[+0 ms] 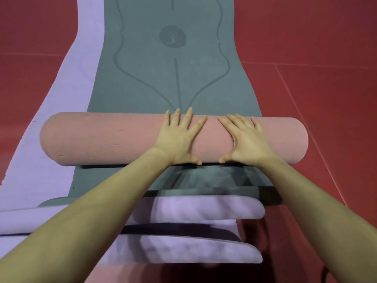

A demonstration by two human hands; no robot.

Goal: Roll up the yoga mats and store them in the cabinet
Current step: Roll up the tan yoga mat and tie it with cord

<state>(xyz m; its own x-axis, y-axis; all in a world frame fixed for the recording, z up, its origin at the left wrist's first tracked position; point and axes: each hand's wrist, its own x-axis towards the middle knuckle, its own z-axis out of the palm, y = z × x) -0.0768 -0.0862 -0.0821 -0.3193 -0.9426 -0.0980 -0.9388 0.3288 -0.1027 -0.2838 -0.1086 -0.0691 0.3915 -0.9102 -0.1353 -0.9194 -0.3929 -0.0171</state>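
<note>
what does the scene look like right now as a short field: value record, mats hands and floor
pink mat: rolled into a tube, lying crosswise on the green mat
green mat: flat, unrolled, stretching away
purple mat: flat under the green mat, showing at its left
left hand: fingers spread, pressing on the roll
right hand: fingers spread, pressing on the roll
floor: red
cabinet: not in view

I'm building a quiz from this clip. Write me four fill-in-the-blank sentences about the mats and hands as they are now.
1. The left hand and right hand press flat on a rolled foam mat coloured ____.
2. That roll lies across a flat, line-patterned foam mat coloured ____.
3. Beside that mat, on its left, shows a flat foam mat coloured ____.
4. The tiled floor is ____.

Missing words: pink; green; lilac; red
</note>
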